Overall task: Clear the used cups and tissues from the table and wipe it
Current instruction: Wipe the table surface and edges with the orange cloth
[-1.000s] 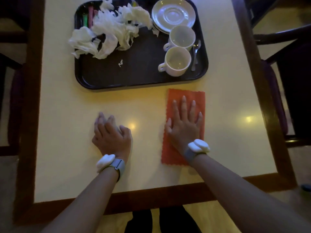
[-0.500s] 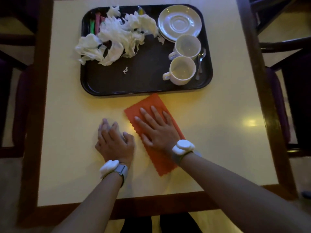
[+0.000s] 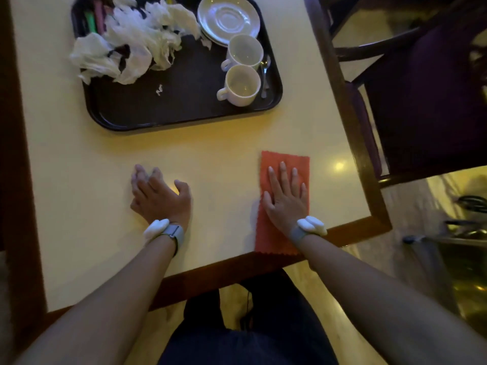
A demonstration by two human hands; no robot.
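Swiped back to the lower right, the cloth (image 3: 286, 160) looks soft and light. Right hand (image 3: 286, 204) presses its middle, fingers spread flat. Left hand (image 3: 160, 198) rests loose, holding nothing.

The tray (image 3: 184, 106)'s far edge is cut off. In its far left corner tissues (image 3: 137, 40) half bury pink and green things (image 3: 91, 22), too blurred to name; cups (image 3: 242, 84) hide part of a spoon (image 3: 264, 80).
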